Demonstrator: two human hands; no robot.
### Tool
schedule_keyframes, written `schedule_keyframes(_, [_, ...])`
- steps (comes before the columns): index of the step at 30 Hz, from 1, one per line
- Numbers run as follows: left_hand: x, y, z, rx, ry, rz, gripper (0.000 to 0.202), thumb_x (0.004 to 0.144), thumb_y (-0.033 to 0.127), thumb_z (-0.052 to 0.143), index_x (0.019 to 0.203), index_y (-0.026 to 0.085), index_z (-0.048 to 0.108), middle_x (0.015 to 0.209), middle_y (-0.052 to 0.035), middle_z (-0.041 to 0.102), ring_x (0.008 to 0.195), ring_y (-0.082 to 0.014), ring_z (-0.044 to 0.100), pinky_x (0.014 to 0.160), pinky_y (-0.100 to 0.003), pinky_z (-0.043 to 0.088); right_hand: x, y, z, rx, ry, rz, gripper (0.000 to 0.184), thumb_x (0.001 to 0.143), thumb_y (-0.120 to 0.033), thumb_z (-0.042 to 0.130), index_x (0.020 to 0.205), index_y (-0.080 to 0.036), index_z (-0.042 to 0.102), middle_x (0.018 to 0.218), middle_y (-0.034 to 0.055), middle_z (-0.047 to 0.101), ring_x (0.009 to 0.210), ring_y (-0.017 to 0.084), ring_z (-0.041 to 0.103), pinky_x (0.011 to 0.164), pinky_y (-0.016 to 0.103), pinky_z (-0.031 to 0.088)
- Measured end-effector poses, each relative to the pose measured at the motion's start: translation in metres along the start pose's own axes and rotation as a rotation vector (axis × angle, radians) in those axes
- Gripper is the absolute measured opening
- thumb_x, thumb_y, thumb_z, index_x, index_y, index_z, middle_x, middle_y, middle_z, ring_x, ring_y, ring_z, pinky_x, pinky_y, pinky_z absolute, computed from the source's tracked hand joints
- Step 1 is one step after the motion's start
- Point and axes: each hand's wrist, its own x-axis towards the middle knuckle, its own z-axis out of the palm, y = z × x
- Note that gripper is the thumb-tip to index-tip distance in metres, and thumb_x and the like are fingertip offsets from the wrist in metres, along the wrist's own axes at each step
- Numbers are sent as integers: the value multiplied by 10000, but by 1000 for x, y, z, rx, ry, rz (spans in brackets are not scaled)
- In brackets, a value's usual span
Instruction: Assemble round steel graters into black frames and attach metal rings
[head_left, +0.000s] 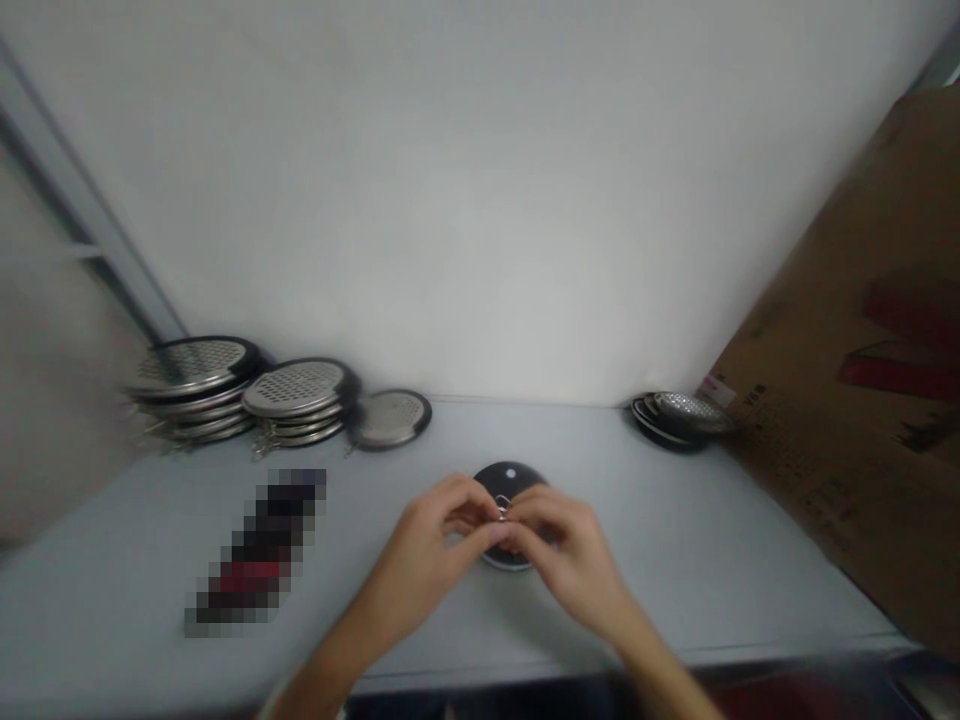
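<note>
Both my hands meet over a round dark disc [511, 481] that lies on the pale table [720, 540] in front of me. My left hand [433, 530] and my right hand [564, 548] have their fingers pinched together on a small metal clip or ring [501, 513] at the disc's middle. The hands cover the disc's near half. The picture is blurred, so the small part's shape is unclear.
Stacks of round perforated metal discs [196, 385] [298, 400] stand at the back left, with a single one [391, 417] beside them. Another small pile [679, 417] sits at the back right against a brown cardboard box [862, 400]. A blurred-out object [259, 552] lies on the left.
</note>
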Motion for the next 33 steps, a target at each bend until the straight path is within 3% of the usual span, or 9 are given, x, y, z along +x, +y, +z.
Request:
schedule_keyframes(5, [0,6,-3,31,-73,1,139,869,298,673,864,162,704,815,-28,740,792,-182,718,773,-267,565,1,4,2,267,25,164,206,867,-346,744,755,-172,732,786,25,670,655,138,655,605,232,525])
schedule_keyframes(10, [-2,10,-4,121,-110,52,117,880,245,657,840,178,744,813,-16,749,795,-169,713,760,-239,551,3,2,1,272,70,162,229,865,-362,737,744,-167,722,754,19,669,642,129,648,610,224,535])
schedule_keyframes(16, [-5,6,4,345,63,303,125,891,151,639,835,209,735,794,13,733,734,-128,678,715,-207,515,1,2,1,249,83,168,248,874,-379,721,750,-163,710,722,20,663,637,137,644,600,230,526])
schedule_keyframes(24, [-2,-5,6,421,61,548,158,888,77,635,900,198,736,850,-7,759,793,-130,711,754,-201,535,0,2,2,137,40,165,236,896,-315,644,724,-157,686,722,22,642,667,147,611,616,243,478])
schedule_keyframes(33, [-2,-14,10,443,99,493,226,787,9,658,854,203,752,794,15,766,692,-114,704,671,-173,533,-3,5,5,42,36,241,218,876,-293,600,700,-167,628,680,14,624,657,162,578,600,260,428])
